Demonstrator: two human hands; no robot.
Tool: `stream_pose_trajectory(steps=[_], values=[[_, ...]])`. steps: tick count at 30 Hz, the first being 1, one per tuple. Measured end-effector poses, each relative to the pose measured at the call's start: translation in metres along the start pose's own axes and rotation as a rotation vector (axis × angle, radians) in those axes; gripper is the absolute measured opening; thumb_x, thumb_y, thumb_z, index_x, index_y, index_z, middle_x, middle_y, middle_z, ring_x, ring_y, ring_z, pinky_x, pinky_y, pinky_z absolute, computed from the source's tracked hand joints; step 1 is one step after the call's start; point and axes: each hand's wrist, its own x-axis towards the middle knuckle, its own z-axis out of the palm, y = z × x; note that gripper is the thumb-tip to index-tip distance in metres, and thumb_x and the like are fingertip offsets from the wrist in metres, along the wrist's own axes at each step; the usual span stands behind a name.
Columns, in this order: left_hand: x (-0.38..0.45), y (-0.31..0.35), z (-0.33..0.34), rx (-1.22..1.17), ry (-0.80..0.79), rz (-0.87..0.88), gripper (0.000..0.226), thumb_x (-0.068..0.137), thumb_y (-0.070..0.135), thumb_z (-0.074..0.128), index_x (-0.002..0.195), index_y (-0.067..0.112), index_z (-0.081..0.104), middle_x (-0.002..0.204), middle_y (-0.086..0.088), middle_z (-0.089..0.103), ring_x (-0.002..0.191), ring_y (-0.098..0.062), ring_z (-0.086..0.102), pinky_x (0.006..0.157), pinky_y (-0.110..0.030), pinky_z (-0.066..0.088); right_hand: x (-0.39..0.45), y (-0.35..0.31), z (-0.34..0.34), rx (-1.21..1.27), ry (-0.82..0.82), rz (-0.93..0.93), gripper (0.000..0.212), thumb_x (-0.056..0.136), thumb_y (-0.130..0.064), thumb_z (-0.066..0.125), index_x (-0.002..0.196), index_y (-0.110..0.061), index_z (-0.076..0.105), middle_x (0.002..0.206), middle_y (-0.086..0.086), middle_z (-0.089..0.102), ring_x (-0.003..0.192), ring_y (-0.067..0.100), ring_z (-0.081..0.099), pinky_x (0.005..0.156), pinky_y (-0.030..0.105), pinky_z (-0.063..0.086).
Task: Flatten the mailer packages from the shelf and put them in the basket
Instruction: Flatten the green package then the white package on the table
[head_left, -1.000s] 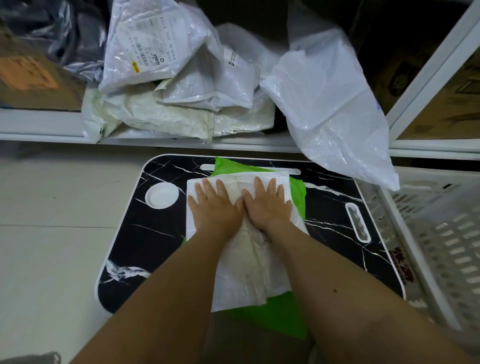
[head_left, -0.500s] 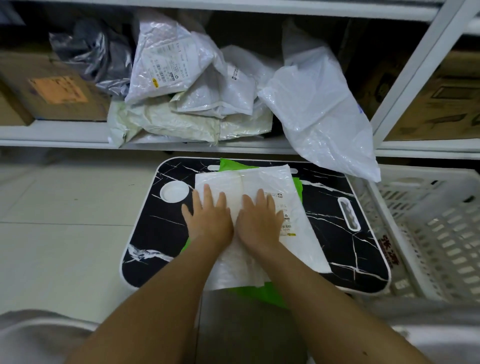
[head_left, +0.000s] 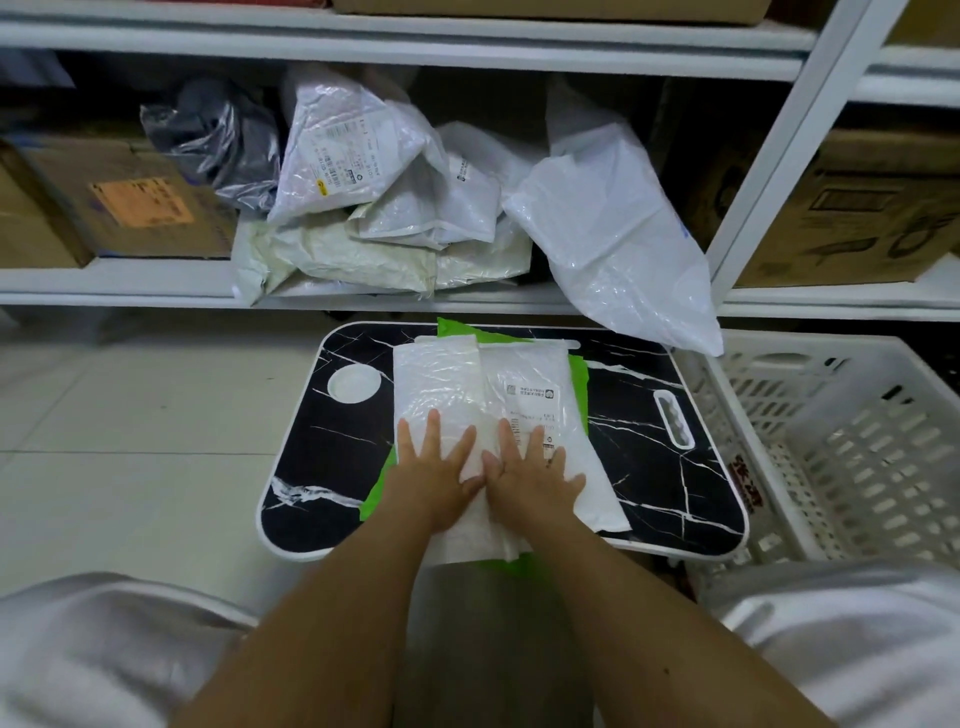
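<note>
While both hands, left (head_left: 434, 475) and right (head_left: 530, 475), press flat with straight fingers on the white mailer (head_left: 483, 384) on the tabletop (head_left: 675, 499), they should push outward evenly, before the basket (head_left: 852, 447) at right.

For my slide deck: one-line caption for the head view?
Both hands, left and right, press a white mailer flat on a black tray table beside the basket.

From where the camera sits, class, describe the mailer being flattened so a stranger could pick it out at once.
Find the black marble-patterned tray on the floor below the shelf. On it, over a green mailer, lies a white mailer. It alone has both hands pressing it flat; the other white mailers sit piled on the shelf.
</note>
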Motion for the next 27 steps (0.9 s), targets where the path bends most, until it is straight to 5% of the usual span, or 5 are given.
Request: stream_pose_trajectory(steps=[3,9,18,22,27], values=[[0.004,-0.003,-0.008,0.196,0.048,0.043,0.065,0.098,0.055,0.015,0.154,0.025,-0.001,0.159,-0.02,-0.003,0.146,-0.04,-0.009,0.117,-0.056,-0.001,-0.002,-0.003,-0.004,0.01,0.023,0.011,0.056,0.099,-0.057,0.01,0.15,-0.045,-0.01,0.163,0.005,-0.01,0.148,0.037,-0.002,0.114,0.063,0.001],[0.017,-0.004,-0.052,-0.029,0.16,0.081,0.045,0.104,0.029,0.03,0.148,0.017,0.028,0.159,-0.015,-0.001,0.147,-0.032,-0.009,0.12,-0.04,0.016,-0.008,-0.018,0.0,-0.011,0.208,-0.043,0.055,0.101,-0.053,0.011,0.153,-0.04,0.003,0.163,0.007,0.008,0.148,0.033,0.008,0.115,0.062,0.007],[0.038,0.006,-0.051,0.144,0.103,0.129,0.048,0.1,0.026,0.037,0.146,0.028,0.029,0.158,-0.004,0.015,0.147,-0.025,0.009,0.117,-0.051,0.019,0.005,-0.023,0.001,-0.098,0.265,-0.177,0.048,0.103,-0.049,0.023,0.15,-0.039,0.016,0.161,0.002,0.015,0.148,0.031,0.013,0.113,0.063,0.01],[0.043,0.011,-0.051,0.176,0.134,0.053,0.032,0.096,0.023,0.037,0.126,0.025,0.049,0.126,-0.003,0.051,0.119,-0.024,0.048,0.095,-0.039,0.042,0.012,-0.024,-0.017,-0.137,0.354,-0.224,0.034,0.099,-0.032,0.036,0.13,-0.03,0.05,0.131,-0.001,0.053,0.124,0.028,0.045,0.108,0.053,0.028],[0.059,0.025,-0.071,0.216,0.147,0.029,0.029,0.093,0.015,0.04,0.114,0.017,0.06,0.116,-0.006,0.057,0.109,-0.025,0.055,0.088,-0.034,0.046,0.027,-0.025,-0.041,-0.086,0.396,-0.205,0.032,0.088,-0.018,0.033,0.1,-0.016,0.062,0.098,0.005,0.062,0.095,0.028,0.056,0.094,0.043,0.037]])
